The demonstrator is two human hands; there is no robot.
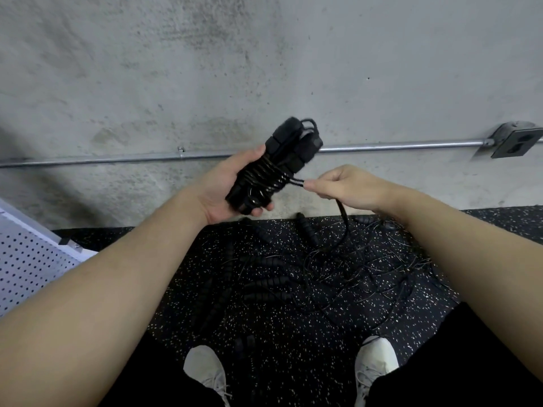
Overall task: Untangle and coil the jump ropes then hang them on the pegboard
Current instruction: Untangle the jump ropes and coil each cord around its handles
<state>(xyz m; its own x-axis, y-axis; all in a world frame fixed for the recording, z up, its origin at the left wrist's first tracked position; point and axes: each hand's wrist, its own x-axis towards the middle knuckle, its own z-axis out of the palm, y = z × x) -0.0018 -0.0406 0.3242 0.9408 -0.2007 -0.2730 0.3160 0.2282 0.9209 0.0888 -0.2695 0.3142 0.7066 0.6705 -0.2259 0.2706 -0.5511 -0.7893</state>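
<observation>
Left hand (227, 186) grips wrapped jump rope bundle (277, 164). Right hand (342, 185) pinches its loose cord (342, 214). More tangled ropes (338, 268) on floor (293, 342); pegboard (26, 259) lower left.

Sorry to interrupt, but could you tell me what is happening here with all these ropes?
A person is winding a jump rope. The left hand grips the wrapped handles, while the right hand pinches the cord beside the coil. More tangled ropes lie on the speckled floor. The pegboard sits to the left.
</observation>
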